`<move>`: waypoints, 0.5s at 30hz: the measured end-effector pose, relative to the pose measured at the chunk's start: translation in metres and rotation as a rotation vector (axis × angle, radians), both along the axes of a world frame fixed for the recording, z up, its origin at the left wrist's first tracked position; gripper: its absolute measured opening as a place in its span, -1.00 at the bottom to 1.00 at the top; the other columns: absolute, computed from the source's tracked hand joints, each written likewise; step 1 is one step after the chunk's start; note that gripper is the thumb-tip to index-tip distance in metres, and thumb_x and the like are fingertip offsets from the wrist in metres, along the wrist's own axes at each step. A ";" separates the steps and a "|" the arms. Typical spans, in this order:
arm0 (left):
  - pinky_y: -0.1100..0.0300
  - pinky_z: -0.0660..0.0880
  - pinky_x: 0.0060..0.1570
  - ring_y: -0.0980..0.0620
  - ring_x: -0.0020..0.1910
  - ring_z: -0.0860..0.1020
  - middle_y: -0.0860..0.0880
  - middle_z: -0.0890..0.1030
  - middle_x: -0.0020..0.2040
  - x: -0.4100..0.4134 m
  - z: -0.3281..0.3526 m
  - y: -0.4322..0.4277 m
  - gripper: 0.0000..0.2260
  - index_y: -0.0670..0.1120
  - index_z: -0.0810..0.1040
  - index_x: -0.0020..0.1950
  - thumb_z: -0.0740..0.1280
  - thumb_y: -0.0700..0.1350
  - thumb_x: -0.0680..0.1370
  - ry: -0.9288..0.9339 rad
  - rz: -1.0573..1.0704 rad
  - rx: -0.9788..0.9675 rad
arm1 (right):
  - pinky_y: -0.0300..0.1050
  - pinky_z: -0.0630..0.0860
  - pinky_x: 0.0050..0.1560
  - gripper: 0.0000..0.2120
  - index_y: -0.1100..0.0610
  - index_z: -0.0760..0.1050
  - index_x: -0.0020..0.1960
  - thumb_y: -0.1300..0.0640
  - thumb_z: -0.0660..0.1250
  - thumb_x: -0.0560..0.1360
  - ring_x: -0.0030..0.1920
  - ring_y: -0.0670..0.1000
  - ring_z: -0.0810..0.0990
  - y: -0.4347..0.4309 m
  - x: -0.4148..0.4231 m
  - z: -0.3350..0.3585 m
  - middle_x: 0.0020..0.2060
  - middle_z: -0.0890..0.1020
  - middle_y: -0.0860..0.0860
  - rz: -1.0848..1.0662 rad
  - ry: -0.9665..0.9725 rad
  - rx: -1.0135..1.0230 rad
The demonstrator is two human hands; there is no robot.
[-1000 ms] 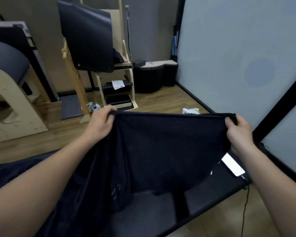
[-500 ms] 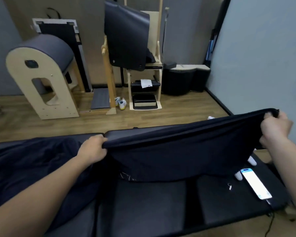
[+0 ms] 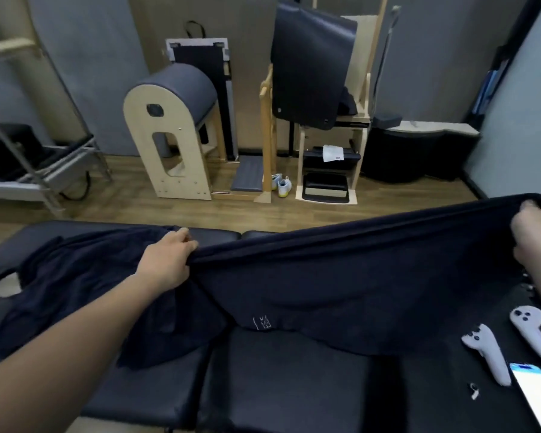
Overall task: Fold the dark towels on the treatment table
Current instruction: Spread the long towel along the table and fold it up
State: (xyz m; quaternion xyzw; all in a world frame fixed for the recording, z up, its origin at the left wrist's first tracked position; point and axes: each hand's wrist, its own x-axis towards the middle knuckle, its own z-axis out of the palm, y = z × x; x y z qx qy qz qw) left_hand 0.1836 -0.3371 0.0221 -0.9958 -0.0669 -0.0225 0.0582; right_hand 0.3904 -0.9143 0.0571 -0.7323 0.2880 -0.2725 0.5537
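A dark navy towel [image 3: 356, 276] hangs stretched between my two hands above the black treatment table [image 3: 278, 379]. My left hand [image 3: 169, 260] pinches its upper edge at the left, low over the table. My right hand [image 3: 534, 235] grips the opposite corner at the right edge of the view, held higher. The towel's lower edge droops onto the table and shows a small label. More dark towel cloth [image 3: 75, 295] lies rumpled on the table's left part, partly under my left arm.
Two white controllers [image 3: 484, 351] [image 3: 534, 335] and a lit phone [image 3: 534, 395] lie on the table's right end. A face hole [image 3: 3, 285] opens at the left end. Behind the table are wooden floor, a ladder barrel [image 3: 175, 135], a wooden chair unit [image 3: 328, 170] and shoes [image 3: 280, 184].
The view has swung left and down. My hands have spread wider apart and lowered the towel toward the table; my left hand has dropped lower than my right.
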 end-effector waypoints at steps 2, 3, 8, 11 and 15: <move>0.06 0.51 -0.15 -0.10 0.14 0.55 0.00 0.52 0.16 -0.002 0.022 0.017 -0.70 0.06 0.54 0.22 0.29 -0.14 0.51 0.058 0.097 0.068 | 0.06 0.56 0.01 -0.87 -0.12 0.50 -0.22 -0.09 0.20 0.39 -0.07 0.11 0.61 -0.003 0.025 0.000 -0.12 0.58 0.01 0.067 0.050 0.008; 0.04 0.53 -0.08 -0.14 0.13 0.57 -0.03 0.58 0.16 -0.002 0.039 0.027 -0.69 0.08 0.55 0.24 0.28 -0.12 0.51 0.067 0.136 0.103 | 0.09 0.58 0.01 -0.89 -0.12 0.50 -0.23 -0.08 0.21 0.37 -0.05 0.14 0.63 -0.004 0.033 -0.002 -0.14 0.59 0.03 0.080 0.050 0.020; -0.16 0.51 -0.05 -0.38 -0.01 0.56 -0.36 0.58 0.00 0.027 0.178 0.061 -0.79 -0.25 0.57 0.05 0.26 -0.28 0.45 -0.568 0.128 0.008 | 0.12 0.59 0.07 -0.90 -0.09 0.56 -0.19 -0.04 0.28 0.37 -0.07 0.09 0.63 0.016 0.040 0.029 -0.11 0.66 0.09 0.156 0.047 0.023; -0.10 0.41 0.05 -0.38 0.03 0.52 -0.41 0.57 0.03 0.034 0.239 0.048 -0.71 -0.32 0.52 0.09 0.17 -0.41 0.42 -0.919 0.112 -0.250 | -0.02 0.52 -0.03 -0.85 -0.06 0.58 -0.09 -0.02 0.27 0.41 -0.10 0.04 0.56 0.044 0.032 0.065 -0.09 0.63 0.05 0.205 -0.003 0.040; -0.10 0.46 0.01 -0.38 0.05 0.57 -0.36 0.60 0.08 0.011 0.179 0.049 -0.71 -0.22 0.50 0.19 0.32 -0.36 0.47 -0.539 0.056 -0.122 | -0.04 0.47 -0.09 -0.87 -0.06 0.57 -0.18 -0.06 0.27 0.41 -0.14 0.07 0.55 0.031 0.041 0.045 -0.10 0.63 0.04 0.239 0.019 0.029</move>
